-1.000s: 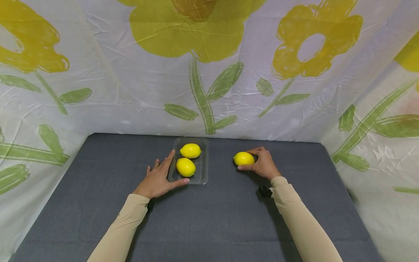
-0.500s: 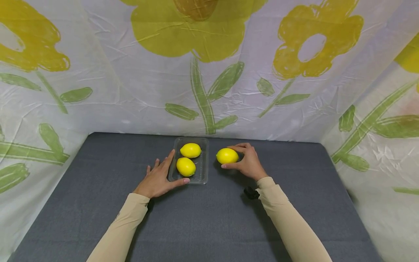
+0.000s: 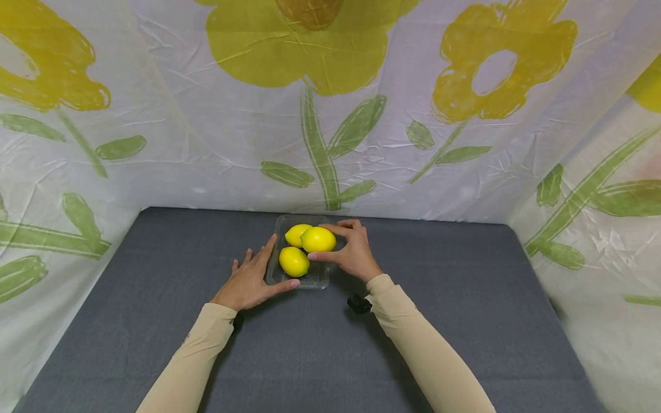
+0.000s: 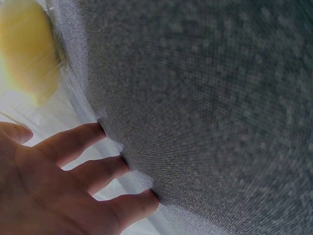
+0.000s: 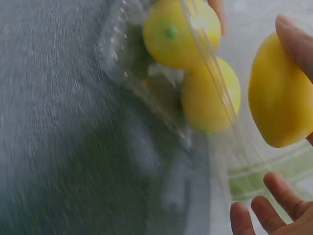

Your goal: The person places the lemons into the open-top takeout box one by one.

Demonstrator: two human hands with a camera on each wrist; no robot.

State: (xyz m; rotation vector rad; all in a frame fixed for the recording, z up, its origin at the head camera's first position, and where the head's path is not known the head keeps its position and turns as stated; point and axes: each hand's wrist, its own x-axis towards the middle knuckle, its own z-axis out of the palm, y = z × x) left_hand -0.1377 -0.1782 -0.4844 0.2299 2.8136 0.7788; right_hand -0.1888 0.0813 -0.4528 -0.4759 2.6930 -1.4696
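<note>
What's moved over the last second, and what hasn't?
The right hand carried its lemon leftward from the open table to above the clear tray, keeping its grip throughout. The left hand stayed flat against the tray's left side, and the two lemons in the tray did not move.

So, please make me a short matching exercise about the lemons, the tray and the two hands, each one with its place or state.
Things:
1. held lemon
2. near lemon
3. left hand
4. clear tray

Places or states:
a. lies in the tray's near end
b. rests on the grey table against the tray's left side
c. gripped by the right hand above the tray
d. holds two lemons

Pairs: 1-c, 2-a, 3-b, 4-d
</note>
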